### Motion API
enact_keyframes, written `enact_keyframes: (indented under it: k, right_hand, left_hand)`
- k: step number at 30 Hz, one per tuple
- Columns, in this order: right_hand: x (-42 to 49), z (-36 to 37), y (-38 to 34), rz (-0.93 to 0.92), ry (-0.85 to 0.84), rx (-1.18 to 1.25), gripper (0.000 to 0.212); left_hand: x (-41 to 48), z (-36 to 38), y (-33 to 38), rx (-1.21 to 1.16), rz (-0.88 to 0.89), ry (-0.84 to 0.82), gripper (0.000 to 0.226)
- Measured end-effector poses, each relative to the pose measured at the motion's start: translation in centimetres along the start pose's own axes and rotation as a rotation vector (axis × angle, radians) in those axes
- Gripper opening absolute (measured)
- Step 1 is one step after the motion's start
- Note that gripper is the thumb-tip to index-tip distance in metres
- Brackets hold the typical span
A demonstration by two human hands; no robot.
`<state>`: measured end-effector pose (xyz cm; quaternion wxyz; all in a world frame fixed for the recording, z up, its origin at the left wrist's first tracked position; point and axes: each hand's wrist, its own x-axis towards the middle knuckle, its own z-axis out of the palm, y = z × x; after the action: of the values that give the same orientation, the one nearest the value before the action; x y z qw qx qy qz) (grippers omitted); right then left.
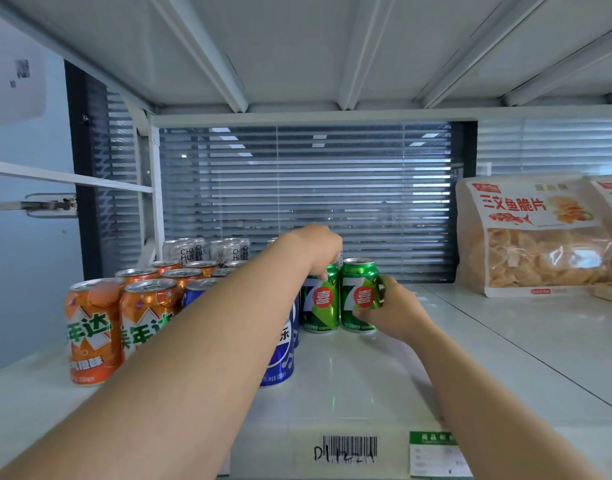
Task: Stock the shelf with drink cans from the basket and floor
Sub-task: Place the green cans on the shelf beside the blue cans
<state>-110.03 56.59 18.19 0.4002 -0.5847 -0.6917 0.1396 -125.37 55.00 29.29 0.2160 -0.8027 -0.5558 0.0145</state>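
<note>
Glossy green cans (339, 296) gripped by both hands (393, 308)

Green cans (360, 296): white 7, red circle with white character. Orange cans (93, 330): white zigzag band, green lettering. Blue can (280, 355): white patch, music notes. Silver cans (193, 251): dark letters. White shelf (505, 341). Beige snack bag (533, 237): red lettering, yellow-orange crisps. Grey blinds (332, 188), horizontal stripes. Green-and-white price tag (436, 452). Black barcode (349, 446) on white.
</note>
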Motion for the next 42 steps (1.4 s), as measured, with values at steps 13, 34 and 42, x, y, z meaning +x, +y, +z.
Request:
enact_keyframes:
  k: [13, 34, 42]
  right_hand:
    - [-0.4, -0.7, -0.9, -0.014, 0.088, 0.225, 0.072]
    - [-16.4, -1.1, -16.1, -0.424, 0.067, 0.758, 0.011]
    - [-25.9, 12.4, -17.4, -0.374, -0.346, 0.793, 0.010]
  left_hand:
    - [-2.5, -0.8, -0.2, -0.191, -0.105, 0.123, 0.031]
    - [-29.5, 2.5, -4.1, -1.202, -0.436, 0.711, 0.020]
    - [-38.1, 14.6, -3.4, -1.345, -0.661, 0.510, 0.032]
